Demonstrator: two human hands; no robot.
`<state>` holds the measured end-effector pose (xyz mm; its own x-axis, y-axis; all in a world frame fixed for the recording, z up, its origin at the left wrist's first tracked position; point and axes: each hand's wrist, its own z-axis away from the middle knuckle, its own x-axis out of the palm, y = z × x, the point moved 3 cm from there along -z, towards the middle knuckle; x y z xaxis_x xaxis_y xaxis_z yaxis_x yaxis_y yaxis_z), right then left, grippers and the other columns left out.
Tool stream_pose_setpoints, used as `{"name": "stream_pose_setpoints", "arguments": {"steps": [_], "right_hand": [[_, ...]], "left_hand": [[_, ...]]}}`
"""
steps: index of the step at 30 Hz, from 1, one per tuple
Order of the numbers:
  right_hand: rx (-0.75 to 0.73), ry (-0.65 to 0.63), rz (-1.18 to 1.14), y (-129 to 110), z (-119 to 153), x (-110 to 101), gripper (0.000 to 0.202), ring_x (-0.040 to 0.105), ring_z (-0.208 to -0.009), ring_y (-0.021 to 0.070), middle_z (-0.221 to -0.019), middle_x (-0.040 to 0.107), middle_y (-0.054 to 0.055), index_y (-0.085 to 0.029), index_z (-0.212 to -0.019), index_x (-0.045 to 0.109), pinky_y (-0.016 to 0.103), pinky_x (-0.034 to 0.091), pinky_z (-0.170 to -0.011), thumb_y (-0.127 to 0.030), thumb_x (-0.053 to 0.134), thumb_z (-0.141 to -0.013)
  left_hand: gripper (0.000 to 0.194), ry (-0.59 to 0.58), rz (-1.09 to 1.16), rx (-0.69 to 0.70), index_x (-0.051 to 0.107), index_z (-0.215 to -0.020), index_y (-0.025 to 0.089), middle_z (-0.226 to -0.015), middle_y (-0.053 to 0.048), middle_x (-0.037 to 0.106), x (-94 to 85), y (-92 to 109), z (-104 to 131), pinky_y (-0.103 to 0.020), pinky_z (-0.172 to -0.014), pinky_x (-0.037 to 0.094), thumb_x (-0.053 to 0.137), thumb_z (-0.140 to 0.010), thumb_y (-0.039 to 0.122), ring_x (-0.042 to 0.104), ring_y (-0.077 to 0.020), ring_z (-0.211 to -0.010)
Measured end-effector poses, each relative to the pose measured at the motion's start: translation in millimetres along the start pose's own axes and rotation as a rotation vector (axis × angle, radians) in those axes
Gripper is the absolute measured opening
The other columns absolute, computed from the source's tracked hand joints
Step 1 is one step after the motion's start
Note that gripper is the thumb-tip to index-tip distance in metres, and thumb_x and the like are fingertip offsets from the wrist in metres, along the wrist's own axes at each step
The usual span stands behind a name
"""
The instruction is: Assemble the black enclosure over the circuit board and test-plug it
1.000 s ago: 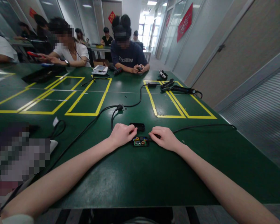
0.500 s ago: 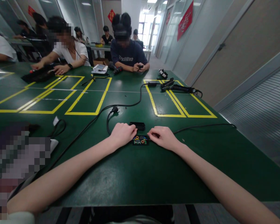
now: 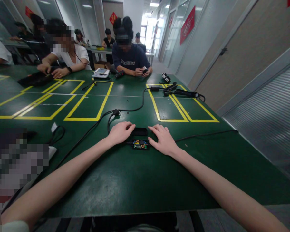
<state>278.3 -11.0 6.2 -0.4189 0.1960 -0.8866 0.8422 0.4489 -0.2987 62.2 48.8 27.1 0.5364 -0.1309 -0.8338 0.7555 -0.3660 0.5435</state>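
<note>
A small black case half with a circuit board (image 3: 140,144) in it, copper-coloured coils showing, lies on the green table. Just behind it is the matching black cover (image 3: 140,131), hollow side up. My left hand (image 3: 120,132) is at the left end of the cover, its fingers loosely apart; whether they touch it I cannot tell. On the other side, my right hand (image 3: 163,138) is open, with the index finger near the cover's right end and the thumb by the right end of the circuit board. A black cable (image 3: 205,134) runs off to the right.
A power plug (image 3: 115,112) and a long black cable (image 3: 87,132) lie to the left. Further back are yellow tape outlines, a black tool (image 3: 183,92) with a cord, and a white device (image 3: 101,73). Two co-workers sit across the green table (image 3: 125,187).
Both hands have moved from the circuit board toward the cover. The right hand's pinched fingers have spread, and the left hand has loosened. My view has shifted slightly.
</note>
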Motion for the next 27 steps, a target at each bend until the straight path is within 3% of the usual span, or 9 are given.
{"name": "stream_pose_setpoints", "arguments": {"steps": [4,7,11,17,27], "right_hand": [[-0.022,0.004,-0.05,1,0,3,0.028,0.059,-0.105,0.0302,-0.114,0.067,0.014,-0.018,-0.117,0.068,0.046,0.045,-0.089,-0.026,0.057,-0.093],[0.011,0.021,-0.238,3,1,2,0.026,0.062,-0.097,0.0265,-0.105,0.069,0.01,-0.019,-0.114,0.064,0.042,0.048,-0.085,-0.026,0.062,-0.089],[0.086,-0.024,-0.534,2,2,0,0.032,0.063,-0.083,0.0195,-0.1,0.071,0.006,-0.021,-0.115,0.058,0.034,0.05,-0.075,-0.025,0.066,-0.084],[0.222,-0.089,-0.812,2,2,-2,0.037,0.065,-0.073,0.0168,-0.091,0.073,0.004,-0.02,-0.119,0.058,0.032,0.051,-0.068,-0.037,0.066,-0.087],[0.221,-0.117,-0.884,4,1,-3,0.041,0.072,-0.08,0.0185,-0.095,0.077,0.005,-0.019,-0.119,0.069,0.036,0.058,-0.079,-0.035,0.073,-0.082]], "left_hand": [[0.032,-0.189,0.25,0.057,0.071,-0.082,0.018,-0.074,-0.002,0.073,3.1,-3,-6,-0.026,-0.065,0.047,0.052,-0.092,0.042,0.067,-0.0183,-0.069],[0.028,-0.269,0.441,-0.025,0.068,-0.082,0.016,-0.069,-0.001,0.07,3.7,-8,-8,-0.024,-0.057,0.046,0.057,-0.089,0.041,0.062,-0.0135,-0.055],[0.027,-0.322,0.623,-0.168,0.067,-0.086,0.015,-0.068,-0.002,0.07,-0.2,-9,-7,-0.021,-0.053,0.042,0.06,-0.091,0.04,0.069,-0.014,-0.059],[0.029,-0.403,0.82,-0.311,0.068,-0.093,0.014,-0.099,-0.011,0.076,-1.5,-12,-5,-0.021,-0.053,0.048,0.071,-0.087,0.042,0.077,-0.0179,-0.07],[0.028,-0.452,0.893,-0.305,0.071,-0.091,0.014,-0.098,-0.01,0.075,-3.1,-15,-7,-0.022,-0.057,0.054,0.073,-0.087,0.042,0.076,-0.0172,-0.07]]}}
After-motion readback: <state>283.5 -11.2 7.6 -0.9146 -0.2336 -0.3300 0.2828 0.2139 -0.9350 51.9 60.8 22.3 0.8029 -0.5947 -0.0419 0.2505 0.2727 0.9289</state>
